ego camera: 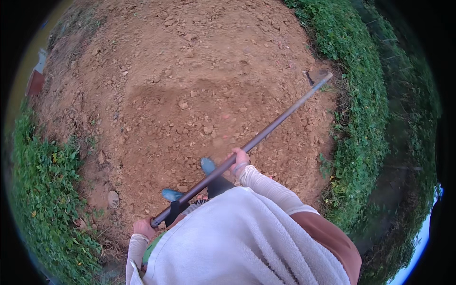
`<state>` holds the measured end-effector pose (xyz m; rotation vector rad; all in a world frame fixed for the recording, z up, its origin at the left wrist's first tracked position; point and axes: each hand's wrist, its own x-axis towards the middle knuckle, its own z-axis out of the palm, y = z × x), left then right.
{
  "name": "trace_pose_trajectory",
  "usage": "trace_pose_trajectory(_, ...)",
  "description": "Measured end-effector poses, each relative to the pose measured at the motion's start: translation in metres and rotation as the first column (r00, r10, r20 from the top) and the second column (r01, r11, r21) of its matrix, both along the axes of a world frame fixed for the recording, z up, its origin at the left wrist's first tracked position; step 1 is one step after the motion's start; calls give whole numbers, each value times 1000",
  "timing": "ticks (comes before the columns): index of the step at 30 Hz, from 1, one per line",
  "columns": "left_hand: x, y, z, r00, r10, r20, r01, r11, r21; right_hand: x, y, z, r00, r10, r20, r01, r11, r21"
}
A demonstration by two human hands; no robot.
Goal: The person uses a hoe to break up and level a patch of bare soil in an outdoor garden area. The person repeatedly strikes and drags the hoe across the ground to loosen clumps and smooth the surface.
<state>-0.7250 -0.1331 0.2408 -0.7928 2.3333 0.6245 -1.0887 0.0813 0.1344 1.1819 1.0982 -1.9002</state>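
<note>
A long-handled hoe (pixel 270 129) slants across the view from lower left to upper right. My right hand (pixel 239 160) is closed around the middle of its brown shaft. Down at the butt end, my left hand (pixel 144 228) grips the shaft, with most of its fingers hidden. The far end of the handle turns pale, and a narrow dark edge of the blade (pixel 309 77) shows beside it, close to the soil. Loose, cloddy reddish-brown soil (pixel 171 117) spreads beneath the tool. A low step in the soil crosses in front of me.
My blue boots (pixel 207 166) stand on the soil under the shaft. Leafy green plants (pixel 359 117) border the right side, and more foliage (pixel 46 192) grows at the left. A stone (pixel 113 198) lies near the left plants. A pale towel (pixel 228 235) drapes over my front.
</note>
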Motion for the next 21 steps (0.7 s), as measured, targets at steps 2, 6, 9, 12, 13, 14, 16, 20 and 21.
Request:
trace_pose_trajectory(2,-68,19,7,980,-36,-197,39,999,9,-47,2,30,986,12,-165,-1,998,67)
trace_pose_trajectory(6,-128,39,-15,937,-160,-309,191,979,72,-120,23,20,958,12,-287,37,986,162)
trace_pose_trajectory(9,-112,45,-8,973,-11,-230,57,979,197,-117,20,5,960,196,-202,-130,946,298)
trace_pose_trajectory(12,-72,33,37,998,-2,-59,22,940,341,-68,4,-72,963,268,-24,-243,904,352)
trace_pose_trajectory(13,-45,36,22,996,77,46,-86,962,259,-38,-7,-92,962,272,26,-262,893,366)
trace_pose_trajectory(14,-37,38,33,994,109,10,-107,954,280,-15,-17,-88,967,253,29,-250,916,315)
trace_pose_trajectory(16,-16,42,42,971,183,153,-216,947,239,10,-24,-66,946,316,78,-325,908,264)
trace_pose_trajectory(20,37,40,33,961,115,250,-150,981,125,49,-9,-73,940,305,150,-329,929,172)
trace_pose_trajectory(21,35,40,36,966,110,235,-133,988,80,56,-7,-72,936,296,192,-321,940,117)
